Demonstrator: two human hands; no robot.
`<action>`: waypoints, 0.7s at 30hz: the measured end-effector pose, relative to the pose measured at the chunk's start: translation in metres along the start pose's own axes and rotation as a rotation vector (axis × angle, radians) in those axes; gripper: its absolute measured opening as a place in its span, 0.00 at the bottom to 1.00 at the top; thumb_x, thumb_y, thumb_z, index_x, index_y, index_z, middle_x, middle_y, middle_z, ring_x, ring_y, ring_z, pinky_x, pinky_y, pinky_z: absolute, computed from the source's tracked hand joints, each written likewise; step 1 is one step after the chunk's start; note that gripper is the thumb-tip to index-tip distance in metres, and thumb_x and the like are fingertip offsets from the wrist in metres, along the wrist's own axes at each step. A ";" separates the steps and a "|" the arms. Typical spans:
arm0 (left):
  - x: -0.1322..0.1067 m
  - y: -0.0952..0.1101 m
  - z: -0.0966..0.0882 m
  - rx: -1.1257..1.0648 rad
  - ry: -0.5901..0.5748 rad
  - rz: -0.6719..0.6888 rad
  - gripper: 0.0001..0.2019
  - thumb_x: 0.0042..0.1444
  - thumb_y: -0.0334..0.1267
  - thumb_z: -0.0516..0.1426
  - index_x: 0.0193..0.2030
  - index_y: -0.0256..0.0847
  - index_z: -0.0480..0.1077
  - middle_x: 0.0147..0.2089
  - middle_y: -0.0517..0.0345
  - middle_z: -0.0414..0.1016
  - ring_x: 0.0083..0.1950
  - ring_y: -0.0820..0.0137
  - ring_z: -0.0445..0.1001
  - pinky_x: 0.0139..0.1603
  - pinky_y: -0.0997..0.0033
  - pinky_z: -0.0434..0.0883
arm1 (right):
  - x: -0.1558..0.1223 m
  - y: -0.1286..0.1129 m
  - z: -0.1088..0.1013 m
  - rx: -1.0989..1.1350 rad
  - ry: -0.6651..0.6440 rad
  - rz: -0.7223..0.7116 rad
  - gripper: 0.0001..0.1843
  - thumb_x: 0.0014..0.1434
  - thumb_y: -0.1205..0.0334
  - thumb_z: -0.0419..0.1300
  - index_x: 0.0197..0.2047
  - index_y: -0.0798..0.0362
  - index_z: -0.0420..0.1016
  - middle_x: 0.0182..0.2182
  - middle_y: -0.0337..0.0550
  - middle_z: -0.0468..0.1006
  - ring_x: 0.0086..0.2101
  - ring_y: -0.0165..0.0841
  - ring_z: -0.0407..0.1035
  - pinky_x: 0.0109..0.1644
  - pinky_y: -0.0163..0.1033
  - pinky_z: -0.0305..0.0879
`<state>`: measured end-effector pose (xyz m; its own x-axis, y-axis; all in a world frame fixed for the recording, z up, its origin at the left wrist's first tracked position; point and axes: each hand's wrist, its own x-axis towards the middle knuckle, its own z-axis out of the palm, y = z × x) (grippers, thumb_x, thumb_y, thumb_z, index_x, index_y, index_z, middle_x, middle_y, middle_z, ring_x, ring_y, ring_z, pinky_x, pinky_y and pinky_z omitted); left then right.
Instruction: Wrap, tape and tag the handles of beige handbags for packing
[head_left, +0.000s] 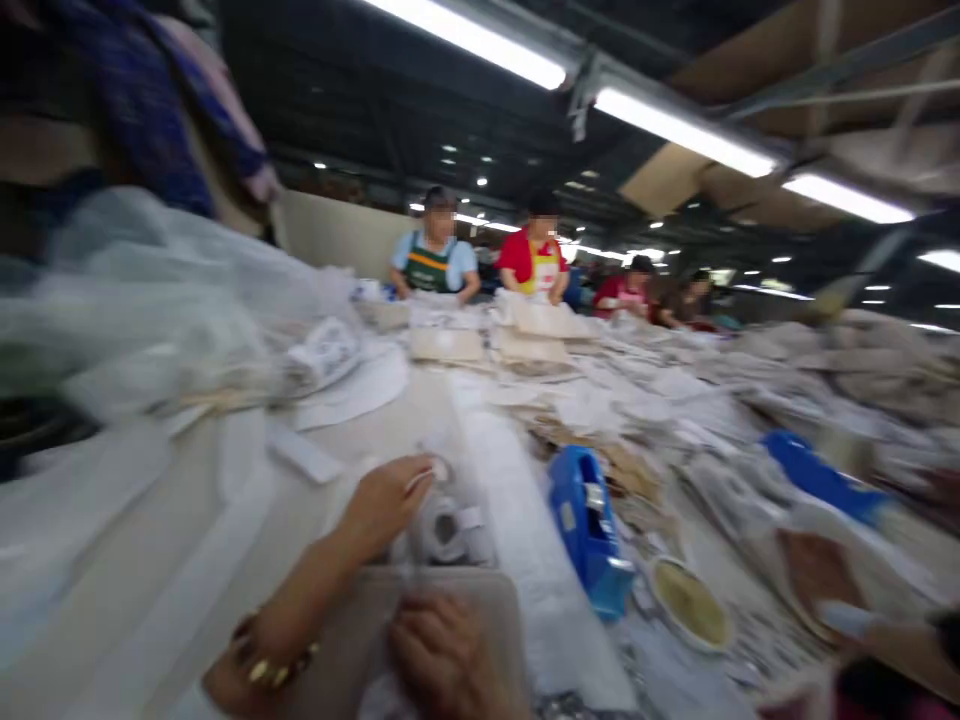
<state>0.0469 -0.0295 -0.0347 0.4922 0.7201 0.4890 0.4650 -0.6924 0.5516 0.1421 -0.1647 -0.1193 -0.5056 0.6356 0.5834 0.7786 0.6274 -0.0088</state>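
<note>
Your left hand (390, 500) is curling near the white roll (445, 530), which is sitting just beyond the bin's (508, 610) far rim; your right hand (439, 645) is curling at the bin. Blur is hiding both grips, leaving me unable to tell what they're holding. The bin's near edge is running out of view. Bare table (401, 415) is lying open beyond your left hand.

You have a gray tub (504, 590) with round corners, sitting flat. Something white (381, 695) shows in it, too blurry for you to name. Just past the tub's far edge you can see a white roll (448, 546), with its round end turned toward you and a hole in the middle. A bit farther past the tub is a small pale thing (441, 470), and you can't tell its shape well.
</note>
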 end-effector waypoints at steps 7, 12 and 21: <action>-0.116 -0.010 -0.020 0.268 0.062 0.257 0.16 0.56 0.26 0.47 0.48 0.36 0.68 0.46 0.48 0.76 0.51 0.65 0.73 0.52 0.65 0.72 | 0.010 0.016 -0.022 0.019 0.263 -0.168 0.19 0.66 0.71 0.43 0.39 0.58 0.75 0.31 0.43 0.82 0.37 0.32 0.76 0.39 0.34 0.73; -0.138 -0.011 -0.010 0.433 0.009 0.348 0.22 0.50 0.22 0.46 0.53 0.32 0.64 0.52 0.43 0.73 0.57 0.62 0.68 0.56 0.60 0.70 | 0.011 0.010 -0.022 -0.058 0.236 -0.214 0.19 0.65 0.74 0.44 0.38 0.57 0.77 0.32 0.42 0.82 0.35 0.32 0.77 0.38 0.32 0.75; -0.121 -0.016 -0.013 0.302 -0.052 0.185 0.20 0.54 0.22 0.45 0.53 0.34 0.64 0.52 0.46 0.72 0.56 0.64 0.67 0.56 0.61 0.67 | 0.005 0.009 -0.023 0.001 0.104 -0.193 0.18 0.66 0.70 0.44 0.45 0.60 0.75 0.37 0.48 0.81 0.42 0.34 0.75 0.44 0.36 0.74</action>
<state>-0.0297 -0.1046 -0.0935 0.6214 0.5837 0.5227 0.5575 -0.7981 0.2285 0.1550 -0.1661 -0.0981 -0.6042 0.4542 0.6547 0.6710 0.7332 0.1106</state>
